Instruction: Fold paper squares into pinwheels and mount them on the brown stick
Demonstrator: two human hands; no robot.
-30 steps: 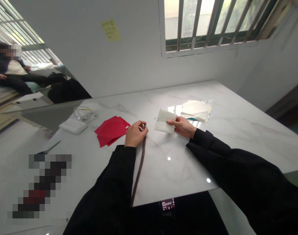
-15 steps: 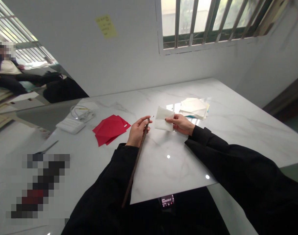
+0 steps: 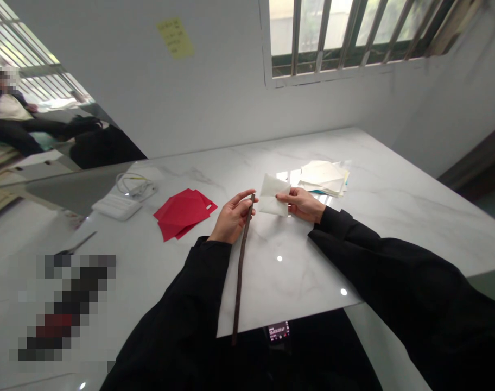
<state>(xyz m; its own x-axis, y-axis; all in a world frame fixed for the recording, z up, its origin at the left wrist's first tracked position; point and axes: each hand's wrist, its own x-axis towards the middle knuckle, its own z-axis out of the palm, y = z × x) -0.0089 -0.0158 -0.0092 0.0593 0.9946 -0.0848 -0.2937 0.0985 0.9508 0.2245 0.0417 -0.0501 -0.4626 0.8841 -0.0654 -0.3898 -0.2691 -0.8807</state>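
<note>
Near the middle of the table, my left hand (image 3: 232, 218) pinches the upper end of a thin brown stick (image 3: 242, 260). The stick slants down toward me, and its lower end passes the table's front edge. My right hand (image 3: 305, 204) grips a small folded sheet of off-white paper (image 3: 273, 196) by its right side, thumb on top. The paper's left edge is close to the stick's tip; whether they touch I cannot tell. Left of my left hand lie several red paper pieces (image 3: 184, 213), overlapping. Behind my right hand sits a stack of cream paper pieces (image 3: 323, 177).
On the left are a white box-like device (image 3: 116, 206), a coiled cable (image 3: 134, 186) and a dark thin tool (image 3: 78, 243) beside a blurred-out area. A yellow note (image 3: 175, 38) is on the wall. A person (image 3: 17, 111) sits at far left. A lit screen (image 3: 279, 332) shows below the table edge.
My left hand has moved slightly right, toward the paper. The stick's lower end has swung right, away from my left sleeve. My right hand and the paper have hardly moved.
</note>
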